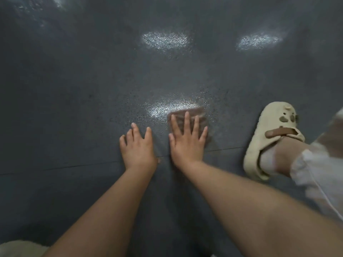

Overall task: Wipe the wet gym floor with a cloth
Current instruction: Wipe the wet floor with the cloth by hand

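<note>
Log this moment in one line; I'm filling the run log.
right hand flat on cloth | left hand flat on floor | wiping underway

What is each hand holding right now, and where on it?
Nothing is gripped. The right hand presses flat, fingers spread, on the middle of the cloth. The left hand rests flat on the bare floor.

A small brownish-pink square cloth (187,117) lies flat on the dark grey speckled gym floor (83,89), mostly covered by a spread hand; a wet, shiny patch (163,108) touches its left edge.
</note>
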A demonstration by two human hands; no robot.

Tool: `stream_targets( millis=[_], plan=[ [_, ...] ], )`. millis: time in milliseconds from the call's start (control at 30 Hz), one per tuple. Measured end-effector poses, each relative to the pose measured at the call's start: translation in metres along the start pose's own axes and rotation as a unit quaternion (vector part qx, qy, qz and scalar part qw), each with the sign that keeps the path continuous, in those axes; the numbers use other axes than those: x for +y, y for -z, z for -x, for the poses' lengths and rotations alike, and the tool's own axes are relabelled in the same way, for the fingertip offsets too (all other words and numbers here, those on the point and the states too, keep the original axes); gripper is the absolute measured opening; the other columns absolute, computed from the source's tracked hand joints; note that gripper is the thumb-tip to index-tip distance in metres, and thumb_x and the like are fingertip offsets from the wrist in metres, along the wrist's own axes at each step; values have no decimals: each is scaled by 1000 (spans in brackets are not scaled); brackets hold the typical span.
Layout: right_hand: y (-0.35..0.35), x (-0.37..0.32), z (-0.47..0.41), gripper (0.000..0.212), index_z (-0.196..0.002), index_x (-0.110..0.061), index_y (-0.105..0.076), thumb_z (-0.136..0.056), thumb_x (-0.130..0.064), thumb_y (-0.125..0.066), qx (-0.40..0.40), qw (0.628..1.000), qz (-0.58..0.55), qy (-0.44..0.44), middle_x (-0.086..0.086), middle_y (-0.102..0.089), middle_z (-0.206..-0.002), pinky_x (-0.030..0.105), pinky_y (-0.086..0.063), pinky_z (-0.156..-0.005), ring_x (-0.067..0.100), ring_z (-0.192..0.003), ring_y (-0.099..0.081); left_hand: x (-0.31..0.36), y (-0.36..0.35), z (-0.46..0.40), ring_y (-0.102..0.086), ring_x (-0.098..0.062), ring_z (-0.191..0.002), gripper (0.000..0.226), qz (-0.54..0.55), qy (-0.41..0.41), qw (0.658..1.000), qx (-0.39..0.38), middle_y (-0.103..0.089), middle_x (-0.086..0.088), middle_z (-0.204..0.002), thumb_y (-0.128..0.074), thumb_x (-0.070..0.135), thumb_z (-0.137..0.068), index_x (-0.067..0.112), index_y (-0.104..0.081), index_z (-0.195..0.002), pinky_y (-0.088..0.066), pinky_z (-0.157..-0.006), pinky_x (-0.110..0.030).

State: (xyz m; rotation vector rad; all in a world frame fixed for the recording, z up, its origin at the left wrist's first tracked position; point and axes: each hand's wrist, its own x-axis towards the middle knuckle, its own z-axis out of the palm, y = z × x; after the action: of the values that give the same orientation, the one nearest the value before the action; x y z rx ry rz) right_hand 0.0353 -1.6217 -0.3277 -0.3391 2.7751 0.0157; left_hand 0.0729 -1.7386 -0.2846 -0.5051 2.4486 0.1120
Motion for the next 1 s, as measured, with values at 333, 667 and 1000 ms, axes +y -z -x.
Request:
stream_targets(
  millis=[333,667,1000],
  plan=[
    [-4,49,5,49,-134,-43,-47,-89,-49,-29,-22,977,38,211,3,-45,-145,50,-14,-109,33,-131,-44,16,-1,-9,-27,-31,-136,54,-53,32,998,33,-16,-22,-154,-62,35,-87,22,-33,-130,-17,-111,-40],
    [18,71,-33,53,-148,-40,2,-100,-46,-19,-20,999,-13,-28,4,4,-160,55,6,-113,31,-146,7,20,8,-6,-19,-32,-141,82,-50,32,998,-26,-7,-21,-156,-75,45,-73,19,-25,-133,-13,-113,-47],
    [-20,62,48,52,-138,-42,-40,-87,-50,-32,-2,992,0,126,5,-42,-147,57,-15,-107,32,-134,-27,24,6,-8,-23,-32,-139,72,-28,50,998,-16,-10,-20,-155,-76,35,-75,20,-30,-128,-14,-114,-46]
  ],
)
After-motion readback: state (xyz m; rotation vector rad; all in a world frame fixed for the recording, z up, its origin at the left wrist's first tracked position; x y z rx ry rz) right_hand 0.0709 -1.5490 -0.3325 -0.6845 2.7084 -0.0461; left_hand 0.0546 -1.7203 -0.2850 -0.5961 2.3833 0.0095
